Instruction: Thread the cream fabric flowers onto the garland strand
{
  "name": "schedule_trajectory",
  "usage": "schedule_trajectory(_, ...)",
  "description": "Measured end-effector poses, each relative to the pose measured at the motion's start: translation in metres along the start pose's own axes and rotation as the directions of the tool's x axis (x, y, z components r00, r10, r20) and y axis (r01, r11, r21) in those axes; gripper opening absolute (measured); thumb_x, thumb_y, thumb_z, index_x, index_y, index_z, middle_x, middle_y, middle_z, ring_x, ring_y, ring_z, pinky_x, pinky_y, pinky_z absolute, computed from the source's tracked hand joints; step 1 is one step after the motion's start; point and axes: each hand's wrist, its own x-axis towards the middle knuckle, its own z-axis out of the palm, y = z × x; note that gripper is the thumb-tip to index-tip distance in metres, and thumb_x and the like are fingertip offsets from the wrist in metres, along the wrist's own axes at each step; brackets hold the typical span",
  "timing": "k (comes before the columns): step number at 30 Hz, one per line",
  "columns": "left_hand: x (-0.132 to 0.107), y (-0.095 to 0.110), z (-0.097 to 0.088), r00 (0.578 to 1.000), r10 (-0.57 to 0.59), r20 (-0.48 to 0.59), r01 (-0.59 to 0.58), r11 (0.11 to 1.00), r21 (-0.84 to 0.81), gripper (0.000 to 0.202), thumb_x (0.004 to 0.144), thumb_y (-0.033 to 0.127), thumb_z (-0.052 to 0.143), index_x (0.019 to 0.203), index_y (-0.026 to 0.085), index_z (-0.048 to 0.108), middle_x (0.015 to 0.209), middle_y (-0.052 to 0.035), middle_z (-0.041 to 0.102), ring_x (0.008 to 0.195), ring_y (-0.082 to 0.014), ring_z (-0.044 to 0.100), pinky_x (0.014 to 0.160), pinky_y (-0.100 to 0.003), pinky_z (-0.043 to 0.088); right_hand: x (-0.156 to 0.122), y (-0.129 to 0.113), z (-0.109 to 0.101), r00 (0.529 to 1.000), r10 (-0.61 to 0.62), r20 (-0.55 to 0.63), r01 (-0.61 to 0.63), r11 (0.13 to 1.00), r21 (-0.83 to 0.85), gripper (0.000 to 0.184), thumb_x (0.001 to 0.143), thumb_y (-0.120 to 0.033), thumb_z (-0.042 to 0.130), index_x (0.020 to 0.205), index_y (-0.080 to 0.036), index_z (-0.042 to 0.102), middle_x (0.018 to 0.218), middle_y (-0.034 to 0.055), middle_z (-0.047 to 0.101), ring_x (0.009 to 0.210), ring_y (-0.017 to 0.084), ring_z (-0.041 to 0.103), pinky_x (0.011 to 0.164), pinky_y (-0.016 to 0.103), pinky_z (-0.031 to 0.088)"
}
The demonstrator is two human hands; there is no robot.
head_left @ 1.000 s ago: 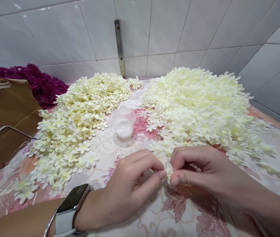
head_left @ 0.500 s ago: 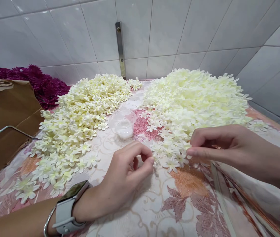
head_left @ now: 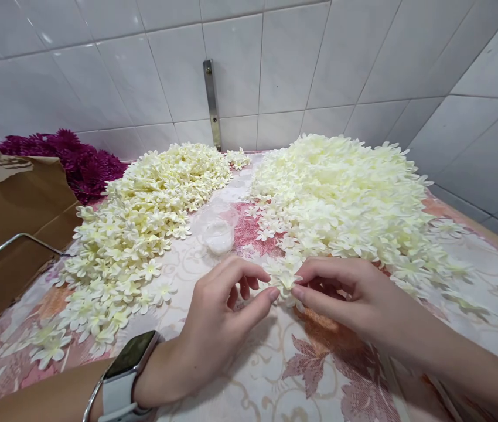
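Both hands meet over a flowered tablecloth (head_left: 275, 375). My left hand (head_left: 220, 319), with a watch on its wrist, pinches thumb and forefinger on a small cream fabric flower (head_left: 285, 282). My right hand (head_left: 341, 293) pinches the same flower from the other side, fingers curled. The flower lies at the near edge of a big loose heap of cream flowers (head_left: 345, 193) on the right. A flatter spread of cream flowers (head_left: 143, 217) covers the left.
A small clear plastic cup (head_left: 218, 231) stands between the two flower piles. Dark purple flowers (head_left: 73, 161) lie at the back left behind a brown cardboard box (head_left: 12, 223) with a metal bar. White tiled walls close off the back and right.
My right hand went out to the edge of the right heap and came back toward my left hand. Both hands now pinch one flower again. The view tilted slightly down.
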Motion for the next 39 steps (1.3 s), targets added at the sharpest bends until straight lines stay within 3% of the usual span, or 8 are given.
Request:
schedule_trajectory(4, -0.002, 0.001, -0.001, 0.992, 0.102, 0.074, -0.105, 0.994, 0.028, 0.007, 0.081, 0.013, 0.061, 0.087, 0.018, 0.062, 0.073, 0.0021, 0.06, 0.06, -0.0083, 0.052, 0.053, -0.018, 0.04, -0.002, -0.002, 0.002, 1.0, -0.015, -0.011, 0.015, 1.0, -0.018, 0.021, 0.085, -0.028, 0.051, 0.066, -0.02, 0.056, 0.063, -0.0023, 0.056, 0.06, 0.012, 0.049, 0.053, 0.024, 0.034)
schedule_trajectory(6, -0.002, 0.001, 0.0, 0.988, 0.1, 0.113, -0.107, 0.993, 0.052, 0.006, 0.082, 0.012, 0.06, 0.085, 0.017, 0.062, 0.075, 0.001, 0.061, 0.062, -0.0085, 0.053, 0.053, -0.018, 0.04, -0.004, -0.003, 0.003, 1.0, -0.031, -0.002, 0.031, 0.999, -0.025, 0.021, 0.086, -0.027, 0.05, 0.067, -0.02, 0.056, 0.063, -0.0026, 0.055, 0.059, 0.012, 0.049, 0.052, 0.024, 0.034)
schedule_trajectory(11, -0.001, -0.002, 0.002, 0.991, 0.053, 0.127, -0.058, 0.998, 0.038, 0.006, 0.083, 0.012, 0.059, 0.083, 0.017, 0.061, 0.075, 0.0017, 0.062, 0.063, -0.0085, 0.054, 0.055, -0.017, 0.041, -0.008, -0.006, 0.008, 0.995, -0.096, -0.009, 0.095, 0.995, -0.043, 0.017, 0.087, -0.024, 0.048, 0.075, -0.021, 0.059, 0.069, -0.0014, 0.058, 0.064, 0.013, 0.053, 0.058, 0.025, 0.038)
schedule_trajectory(20, -0.001, 0.003, -0.001, 0.983, 0.125, 0.131, -0.127, 0.992, 0.004, 0.007, 0.083, 0.011, 0.059, 0.088, 0.014, 0.064, 0.076, -0.0003, 0.065, 0.066, -0.009, 0.058, 0.062, -0.016, 0.045, -0.013, -0.005, 0.011, 0.989, -0.108, -0.101, 0.113, 0.992, 0.051, 0.018, 0.084, -0.023, 0.057, 0.066, -0.022, 0.061, 0.061, -0.0043, 0.058, 0.057, 0.009, 0.052, 0.052, 0.023, 0.036)
schedule_trajectory(25, -0.001, 0.004, -0.004, 0.972, 0.179, 0.151, -0.179, 0.984, -0.014, 0.008, 0.084, 0.009, 0.058, 0.088, 0.013, 0.063, 0.08, -0.002, 0.066, 0.074, -0.0099, 0.061, 0.068, -0.016, 0.045, -0.013, -0.005, 0.013, 0.994, -0.073, -0.085, 0.085, 0.985, 0.152, 0.022, 0.083, -0.028, 0.06, 0.061, -0.021, 0.059, 0.058, -0.0042, 0.055, 0.054, 0.009, 0.049, 0.049, 0.023, 0.034)
schedule_trajectory(33, -0.002, 0.007, -0.006, 0.973, 0.123, 0.194, -0.12, 0.992, -0.026, 0.009, 0.085, 0.01, 0.055, 0.082, 0.015, 0.061, 0.075, -0.0003, 0.063, 0.069, -0.0102, 0.058, 0.064, -0.018, 0.044, -0.01, -0.001, 0.011, 0.999, -0.024, -0.022, 0.028, 0.973, 0.231, 0.022, 0.078, -0.031, 0.066, 0.06, -0.02, 0.06, 0.058, -0.003, 0.056, 0.056, 0.011, 0.05, 0.051, 0.023, 0.036)
schedule_trajectory(39, 0.0, 0.003, -0.002, 0.993, -0.022, 0.119, 0.025, 0.999, -0.021, 0.011, 0.086, 0.017, 0.055, 0.077, 0.017, 0.06, 0.068, 0.0025, 0.058, 0.059, -0.0086, 0.051, 0.054, -0.019, 0.039, -0.008, -0.002, 0.009, 0.999, 0.047, -0.017, -0.043, 0.977, 0.208, 0.009, 0.077, -0.032, 0.065, 0.076, -0.023, 0.066, 0.07, -0.0014, 0.062, 0.062, 0.013, 0.055, 0.053, 0.024, 0.04)
